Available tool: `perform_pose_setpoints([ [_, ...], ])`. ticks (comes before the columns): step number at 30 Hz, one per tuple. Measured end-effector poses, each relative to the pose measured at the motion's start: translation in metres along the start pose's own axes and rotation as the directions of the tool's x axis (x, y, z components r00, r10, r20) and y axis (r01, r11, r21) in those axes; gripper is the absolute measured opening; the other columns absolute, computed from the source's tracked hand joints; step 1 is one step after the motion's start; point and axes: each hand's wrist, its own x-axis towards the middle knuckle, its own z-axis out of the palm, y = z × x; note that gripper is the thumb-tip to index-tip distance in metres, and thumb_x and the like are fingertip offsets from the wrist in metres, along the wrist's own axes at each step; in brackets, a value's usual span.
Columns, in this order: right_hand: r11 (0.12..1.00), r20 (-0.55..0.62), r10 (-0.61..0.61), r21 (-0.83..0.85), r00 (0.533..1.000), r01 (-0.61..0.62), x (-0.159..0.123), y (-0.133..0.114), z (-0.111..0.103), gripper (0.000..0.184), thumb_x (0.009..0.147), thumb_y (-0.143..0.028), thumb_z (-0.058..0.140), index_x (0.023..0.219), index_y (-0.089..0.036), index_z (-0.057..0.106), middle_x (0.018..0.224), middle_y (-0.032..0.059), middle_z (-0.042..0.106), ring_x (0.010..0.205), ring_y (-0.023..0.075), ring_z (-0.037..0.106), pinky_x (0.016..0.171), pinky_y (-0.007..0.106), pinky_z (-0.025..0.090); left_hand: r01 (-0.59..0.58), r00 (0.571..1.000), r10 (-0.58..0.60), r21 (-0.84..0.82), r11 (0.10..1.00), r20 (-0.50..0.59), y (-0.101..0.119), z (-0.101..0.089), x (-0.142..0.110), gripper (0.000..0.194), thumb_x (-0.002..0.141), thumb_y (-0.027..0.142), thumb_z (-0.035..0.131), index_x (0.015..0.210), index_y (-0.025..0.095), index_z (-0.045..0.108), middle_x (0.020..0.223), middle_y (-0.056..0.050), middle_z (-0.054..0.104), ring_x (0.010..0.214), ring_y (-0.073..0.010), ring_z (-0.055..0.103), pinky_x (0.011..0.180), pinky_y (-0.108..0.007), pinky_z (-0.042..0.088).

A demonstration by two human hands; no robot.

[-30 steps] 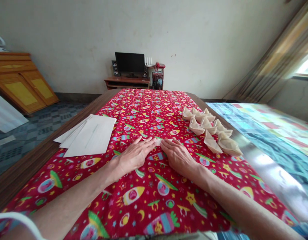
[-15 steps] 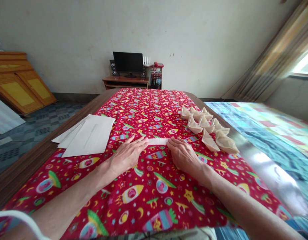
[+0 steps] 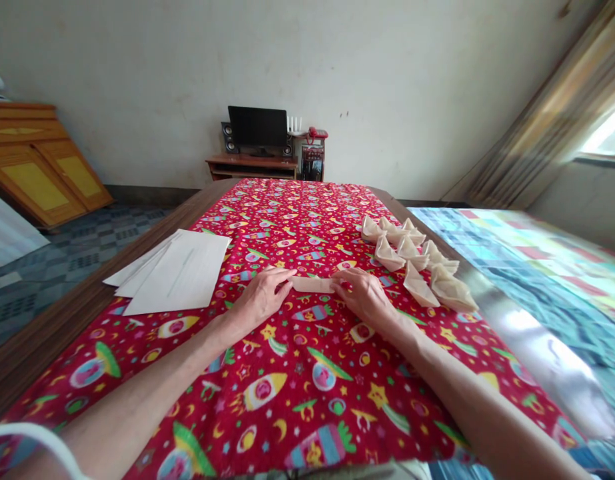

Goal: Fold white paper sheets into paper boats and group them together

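Note:
A narrow folded strip of pale paper (image 3: 312,285) stretches sideways between my two hands, just above or on the red cloth. Its left end is pinched between the thumb and fingers of my left hand (image 3: 264,292). My right hand (image 3: 362,292) grips the other end in the same way, fingers curled. The strip's outer ends are hidden by my fingers. To the right of my right hand stand several folded paper boats (image 3: 420,285) in loose rows. Left of my left hand lies a fanned stack of flat paper sheets (image 3: 187,267).
A red patterned cloth (image 3: 267,427) covers most of the brown table (image 3: 152,250). Beyond it stands a small desk (image 3: 252,162) with a monitor (image 3: 258,127). A bed (image 3: 552,267) adjoins the right side, and a wooden cabinet (image 3: 42,167) is at the left.
My hands slid apart along the strip, baring its middle. From lying flat and pressing, the fingers have curled and now pinch both ends.

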Motion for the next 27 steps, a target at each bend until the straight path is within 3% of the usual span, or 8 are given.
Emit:
perform_pose_setpoints([
  [4,0.993,-0.015,0.029,0.113,0.999,-0.028,-0.002,-0.005,-0.001,0.009,0.084,-0.02,0.055,0.085,-0.02,0.064,0.079,-0.0002,0.066,0.07,0.0119,0.06,0.065,0.021,0.041,0.116,0.992,-0.12,-0.118,0.986,-0.029,0.0,-0.001,-0.002,0.037,0.086,0.022,0.047,0.121,0.013,0.057,0.112,-0.011,0.064,0.096,-0.0195,0.064,0.087,-0.034,0.052],
  [7,0.999,-0.106,-0.019,0.035,0.994,0.023,-0.005,-0.013,-0.002,0.012,0.087,-0.022,0.052,0.082,-0.019,0.062,0.079,0.0017,0.065,0.072,0.0128,0.058,0.066,0.022,0.04,0.25,0.962,-0.27,-0.255,0.934,-0.046,0.004,-0.001,-0.003,0.05,0.089,0.033,0.046,0.134,0.011,0.042,0.114,-0.015,0.059,0.089,-0.0182,0.064,0.078,-0.032,0.054],
  [11,0.988,-0.187,-0.094,-0.141,0.978,0.068,-0.01,-0.028,-0.004,0.02,0.092,-0.024,0.045,0.081,-0.018,0.061,0.078,0.0039,0.062,0.074,0.0142,0.056,0.067,0.023,0.038,0.471,0.877,-0.469,-0.391,0.791,0.106,0.022,-0.006,-0.003,0.063,0.089,0.046,0.044,0.138,0.009,0.03,0.095,-0.01,0.063,0.079,-0.0191,0.065,0.071,-0.033,0.054],
  [14,0.964,-0.158,-0.175,-0.228,0.972,0.137,-0.014,-0.043,-0.005,0.024,0.094,-0.024,0.041,0.08,-0.019,0.061,0.075,0.0034,0.06,0.072,0.0141,0.053,0.064,0.024,0.036,0.573,0.819,-0.499,-0.465,0.675,0.285,0.041,-0.01,0.0,0.051,0.09,0.049,0.039,0.122,0.011,0.045,0.074,-0.004,0.063,0.064,-0.0188,0.064,0.062,-0.031,0.052],
  [16,0.952,-0.119,-0.228,-0.237,0.966,0.195,-0.015,-0.052,-0.004,0.025,0.094,-0.023,0.04,0.08,-0.019,0.06,0.072,0.0029,0.059,0.069,0.0138,0.052,0.063,0.024,0.035,0.579,0.815,-0.478,-0.48,0.659,0.326,0.049,-0.011,0.001,0.039,0.09,0.048,0.038,0.102,0.014,0.052,0.065,-0.001,0.06,0.056,-0.0171,0.061,0.056,-0.029,0.05],
  [18,0.956,-0.101,-0.246,-0.19,0.964,0.225,-0.017,-0.059,-0.004,0.024,0.094,-0.022,0.04,0.079,-0.019,0.06,0.073,0.0027,0.06,0.07,0.0138,0.053,0.064,0.024,0.035,0.554,0.833,-0.465,-0.466,0.69,0.3,0.05,-0.01,0.001,0.028,0.088,0.043,0.042,0.091,0.017,0.052,0.063,0.0,0.059,0.056,-0.0164,0.059,0.055,-0.028,0.048],
  [22,0.99,-0.106,-0.122,0.053,0.987,0.128,-0.017,-0.063,-0.005,0.023,0.094,-0.031,0.043,0.083,-0.018,0.059,0.075,0.0026,0.063,0.069,0.0126,0.057,0.065,0.022,0.038,0.452,0.892,-0.395,-0.48,0.752,0.222,0.044,-0.006,0.0,0.023,0.083,0.036,0.049,0.095,0.016,0.054,0.081,-0.003,0.066,0.076,-0.0194,0.064,0.065,-0.028,0.051],
  [27,0.953,-0.085,0.215,0.235,0.973,-0.19,-0.009,-0.058,-0.004,0.021,0.09,-0.037,0.049,0.087,-0.019,0.06,0.07,-0.0003,0.067,0.056,0.0111,0.057,0.055,0.021,0.036,0.456,0.89,-0.403,-0.381,0.805,0.214,0.048,-0.006,0.001,0.018,0.084,0.032,0.048,0.092,0.017,0.056,0.076,-0.003,0.067,0.072,-0.019,0.065,0.065,-0.027,0.051],
])
